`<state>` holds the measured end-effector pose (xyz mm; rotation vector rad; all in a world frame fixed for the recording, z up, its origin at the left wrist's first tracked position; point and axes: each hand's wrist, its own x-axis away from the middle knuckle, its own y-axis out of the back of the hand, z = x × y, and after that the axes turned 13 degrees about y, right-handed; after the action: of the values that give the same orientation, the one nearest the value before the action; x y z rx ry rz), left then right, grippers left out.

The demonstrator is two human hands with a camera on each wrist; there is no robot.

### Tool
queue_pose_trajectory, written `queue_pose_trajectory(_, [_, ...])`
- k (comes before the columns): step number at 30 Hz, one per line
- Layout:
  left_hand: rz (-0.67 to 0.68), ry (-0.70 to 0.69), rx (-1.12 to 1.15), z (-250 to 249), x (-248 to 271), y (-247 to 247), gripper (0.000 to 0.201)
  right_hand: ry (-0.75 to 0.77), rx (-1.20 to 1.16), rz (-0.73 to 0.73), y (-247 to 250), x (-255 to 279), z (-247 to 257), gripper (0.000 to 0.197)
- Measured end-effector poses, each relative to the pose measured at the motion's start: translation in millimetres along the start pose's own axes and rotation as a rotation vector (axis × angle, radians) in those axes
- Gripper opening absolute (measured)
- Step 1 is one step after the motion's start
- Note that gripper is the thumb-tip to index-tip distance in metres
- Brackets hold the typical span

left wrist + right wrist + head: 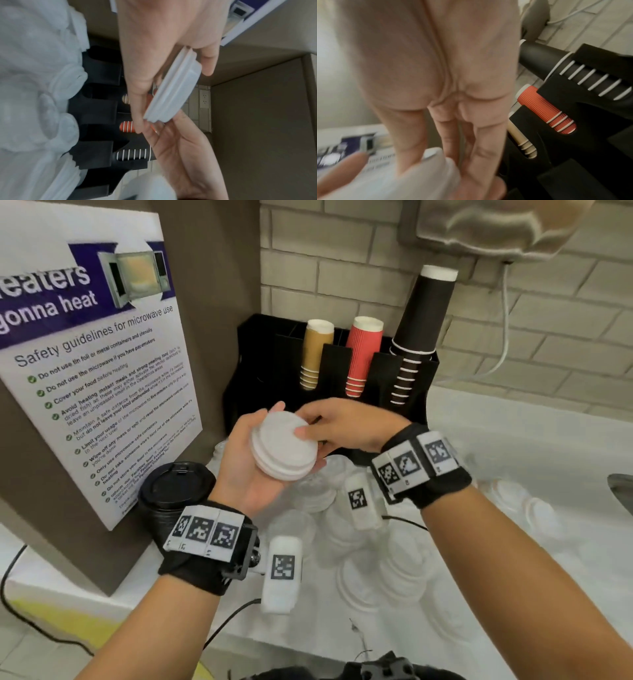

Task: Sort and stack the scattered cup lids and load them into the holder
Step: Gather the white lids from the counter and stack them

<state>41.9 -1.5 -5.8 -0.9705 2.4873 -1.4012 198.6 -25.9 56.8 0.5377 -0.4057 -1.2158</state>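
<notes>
A short stack of white cup lids lies in my left hand, which is turned palm up and grips it between thumb and fingers. My right hand pinches the stack's right edge, thumb on the top lid. Both hands hover in front of the black holder. In the left wrist view the lids sit edge-on in my left hand, with my right hand below. In the right wrist view, blurred lids show past my right hand. Several more white lids lie scattered on the counter beneath.
The holder's back slots hold tan cups, red cups and black cups. A stack of black lids stands beside a microwave safety sign. A sink edge shows at the right.
</notes>
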Motion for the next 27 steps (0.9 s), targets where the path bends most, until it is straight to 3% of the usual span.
queue_pose_trajectory(5, [0.055,0.028,0.046,5,8,3,0.046,0.201,0.253,0.004,-15,10,-2,0.074])
queue_pose_trajectory(7, [0.029,0.044,0.064,6,10,2,0.048,0.295,0.346,0.007,-20,13,-4,0.080])
queue_pose_trajectory(9, [0.018,0.048,0.077,7,10,1,0.049,0.343,0.371,-0.040,-24,13,-6,0.077])
queue_pose_trajectory(13, [-0.041,0.036,-0.021,7,13,-7,0.037,0.286,0.373,-0.039,-27,10,-4,0.074])
queue_pose_trajectory(16, [-0.132,-0.051,-0.118,1,14,-7,0.029,0.349,0.229,-0.080,-22,5,-4,0.044])
queue_pose_trajectory(18, [-0.195,-0.132,-0.112,-8,16,-7,0.024,0.243,0.288,-0.130,-16,-3,-11,0.033])
queue_pose_trajectory(20, [-0.222,-0.199,-0.107,-16,19,-6,0.022,-0.011,0.556,0.068,-15,-14,-23,0.040])
queue_pose_trajectory(23, [-0.199,-0.254,-0.128,-23,24,-6,0.024,-0.299,0.730,0.424,-29,-25,-46,0.084])
queue_pose_trajectory(25, [-0.189,-0.267,-0.135,-25,27,-4,0.025,-0.362,0.755,0.522,-39,-31,-60,0.101])
queue_pose_trajectory(27, [-0.189,-0.274,-0.135,-25,30,-1,0.025,-0.359,0.776,0.537,-44,-37,-70,0.100])
